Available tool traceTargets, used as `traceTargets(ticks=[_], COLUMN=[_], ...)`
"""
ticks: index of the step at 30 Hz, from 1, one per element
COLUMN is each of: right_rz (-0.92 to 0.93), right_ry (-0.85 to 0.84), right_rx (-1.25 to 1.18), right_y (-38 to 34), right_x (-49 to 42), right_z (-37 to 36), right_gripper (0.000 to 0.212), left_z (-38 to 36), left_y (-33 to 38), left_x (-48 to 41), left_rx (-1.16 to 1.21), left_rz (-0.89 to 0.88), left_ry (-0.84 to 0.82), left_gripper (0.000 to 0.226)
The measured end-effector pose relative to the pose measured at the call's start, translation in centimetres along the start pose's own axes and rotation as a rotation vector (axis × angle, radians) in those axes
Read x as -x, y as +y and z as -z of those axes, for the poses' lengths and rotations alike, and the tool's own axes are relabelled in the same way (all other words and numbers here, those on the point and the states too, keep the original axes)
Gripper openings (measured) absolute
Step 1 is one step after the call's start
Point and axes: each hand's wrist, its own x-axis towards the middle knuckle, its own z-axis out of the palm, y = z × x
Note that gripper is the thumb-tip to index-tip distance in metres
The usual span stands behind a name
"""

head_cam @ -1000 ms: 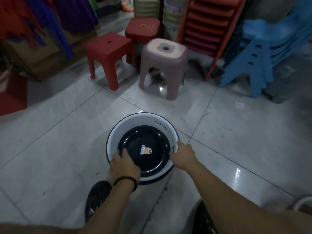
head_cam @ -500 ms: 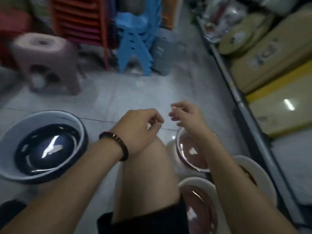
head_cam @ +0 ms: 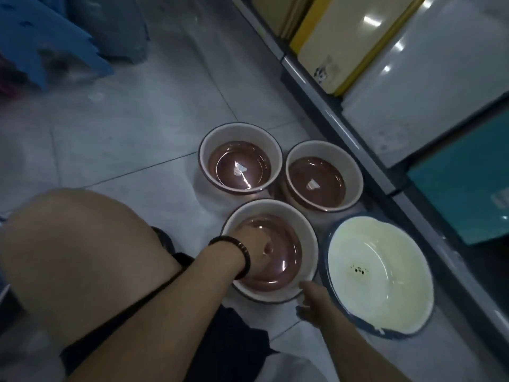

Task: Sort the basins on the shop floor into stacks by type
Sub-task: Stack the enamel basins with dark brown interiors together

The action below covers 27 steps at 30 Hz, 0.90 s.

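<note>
Lying underfoot: pale grey glossy floor tiles (head_cam: 115,139), dark grout lines crossing, ceiling light glaring off the glaze. Running diagonally along the right: a grey metal shelf edge (head_cam: 325,106), flat boards (head_cam: 338,42) in cream, yellow, white and teal leaning behind it. Standing blurred at upper left: blue plastic furniture (head_cam: 46,40) beside a grey bin-like shape (head_cam: 118,28).

Sitting on the floor close against the shelf: four round basins, enamel-looking, smooth and shiny, dark rims. Counting three of one type, white walls with brown bottoms: far-left brown basin (head_cam: 240,158), far-right brown basin (head_cam: 323,176), nearest brown basin (head_cam: 289,235); the far two each carrying a small label in the bottom. Counting one of another type: a wider, shallower cream basin (head_cam: 380,277) with a blue rim, tilting, small dark specks in its bottom, just beside the nearest brown one.

Reaching into the nearest brown basin: left hand (head_cam: 256,252), black bracelet (head_cam: 239,252) at the wrist, fingers curling down against the inner wall; grip itself not discernible. Resting at the near rim of the same basin: right hand (head_cam: 314,304), fingers bending around the rim's underside, seemingly gripping it. Filling the lower left: a bare knee (head_cam: 74,252), dark shorts (head_cam: 225,340) below.
</note>
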Motion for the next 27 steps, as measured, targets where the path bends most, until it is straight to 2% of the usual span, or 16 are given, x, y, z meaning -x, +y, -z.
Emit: traceTargets(ticks=[2, 4, 8, 12, 14, 17, 21, 23, 25, 27], right_rz=[-0.157, -0.164, -0.039, 0.023, 0.052, 0.160, 0.410, 0.506, 0.602, 0.694], right_ry=[-0.049, -0.069, -0.085, -0.101, -0.123, -0.143, -0.118, -0.107, -0.135, -0.161], right_rx=[-0.100, -0.186, -0.309, -0.329, -0.441, -0.467, -0.397, -0.397, -0.381, -0.363], right_y=[2.3, 2.8, 1.4, 0.1, -1.0, -2.7, -5.3, -7.5, -10.2, -13.1], right_x=[-1.3, -2.5, -2.4, -1.6, -0.1, 3.3, 8.9, 11.5, 14.1, 16.5], right_z=[0.0, -0.5, -3.0, -4.9, -5.7, -6.1, -7.3, -8.4, -10.3, -12.0], right_gripper=[0.062, 0.071, 0.054, 0.050, 0.041, 0.034, 0.028, 0.027, 0.029, 0.027], left_z=[-0.4, -0.6, -0.5, -0.8, -0.8, -0.1, 2.8, 4.8, 6.5, 7.7], left_y=[-0.7, -1.5, -2.8, -4.2, -4.8, -5.5, -8.0, -9.6, -11.7, -13.7], left_x=[-0.1, -0.3, 0.1, 0.9, 1.3, 2.4, 5.4, 8.1, 11.7, 14.7], left_rx=[-0.025, -0.005, 0.071, 0.149, 0.189, 0.255, 0.311, 0.316, 0.269, 0.184], left_rz=[0.025, 0.061, 0.116, 0.162, 0.185, 0.207, 0.210, 0.251, 0.314, 0.379], left_ry=[-0.040, -0.018, 0.015, 0.074, 0.135, 0.278, 0.504, 0.625, 0.727, 0.799], left_gripper=[0.034, 0.031, 0.028, 0.028, 0.026, 0.027, 0.034, 0.046, 0.057, 0.056])
